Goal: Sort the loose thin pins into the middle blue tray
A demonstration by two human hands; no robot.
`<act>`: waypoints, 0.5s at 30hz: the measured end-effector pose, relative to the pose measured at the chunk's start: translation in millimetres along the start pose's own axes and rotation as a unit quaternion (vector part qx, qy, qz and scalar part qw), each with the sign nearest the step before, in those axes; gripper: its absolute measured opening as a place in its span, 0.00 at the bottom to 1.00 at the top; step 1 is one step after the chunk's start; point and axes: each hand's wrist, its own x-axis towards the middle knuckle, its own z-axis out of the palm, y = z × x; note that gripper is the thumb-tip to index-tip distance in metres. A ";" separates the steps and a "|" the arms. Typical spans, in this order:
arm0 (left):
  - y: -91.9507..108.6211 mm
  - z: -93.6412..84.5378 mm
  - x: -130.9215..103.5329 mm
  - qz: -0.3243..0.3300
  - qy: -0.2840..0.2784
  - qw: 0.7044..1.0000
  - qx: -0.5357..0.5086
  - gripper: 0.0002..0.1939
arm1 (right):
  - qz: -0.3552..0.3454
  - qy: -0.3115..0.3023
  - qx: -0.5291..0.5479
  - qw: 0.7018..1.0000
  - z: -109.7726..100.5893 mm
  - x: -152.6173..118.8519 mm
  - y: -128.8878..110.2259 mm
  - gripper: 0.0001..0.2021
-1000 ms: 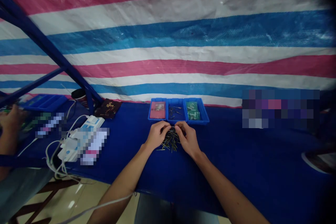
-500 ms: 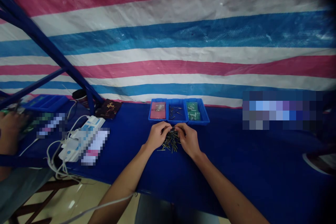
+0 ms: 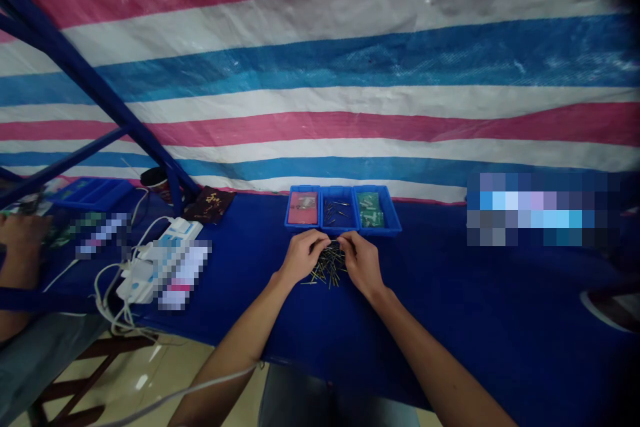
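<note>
My left hand (image 3: 303, 255) and my right hand (image 3: 362, 261) face each other over a loose pile of thin rods (image 3: 328, 271). The rods are slim, dark and brass-coloured, and they lie criss-cross on the blue tabletop. Between my pinched fingertips runs a thin metal rod (image 3: 334, 240), with one end at each hand; its exact kind is too small to make out. Just beyond are three joined blue bins: the left bin (image 3: 287, 221) has a pink sheet and a small clear packet, the middle bin (image 3: 345, 227) scattered dark rods, the right bin (image 3: 395, 221) small clear packets on green.
To the left lie a white power strip (image 3: 170, 247) with tangled cables, a dark brown packet (image 3: 213, 205) and a cup (image 3: 157, 181). A blue metal frame (image 3: 95, 87) slants beside a striped sheet (image 3: 350, 67). Another person's hand (image 3: 23, 230) is at far left near a blue tray (image 3: 93, 192).
My right hand has shifted slightly to the right, and the gap between my fingertips is a little wider. The view has tilted slightly. The other person's hand has moved a little.
</note>
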 end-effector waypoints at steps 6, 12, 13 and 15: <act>-1.1 0.8 0.1 0.003 -0.001 1.000 0.001 0.11 | 0.000 0.002 -0.023 1.000 -0.5 1.0 -3.7 0.18; -0.1 0.6 -0.4 0.006 -0.001 1.000 0.000 0.12 | -0.007 0.008 -0.056 0.998 1.8 0.1 1.5 0.22; 0.1 0.6 -0.5 0.006 -0.001 1.000 0.001 0.12 | -0.008 0.010 -0.056 0.998 1.8 0.0 1.7 0.23; 0.5 0.4 -0.7 0.007 0.001 1.000 0.003 0.12 | -0.011 0.016 -0.054 0.998 1.2 -0.3 0.7 0.23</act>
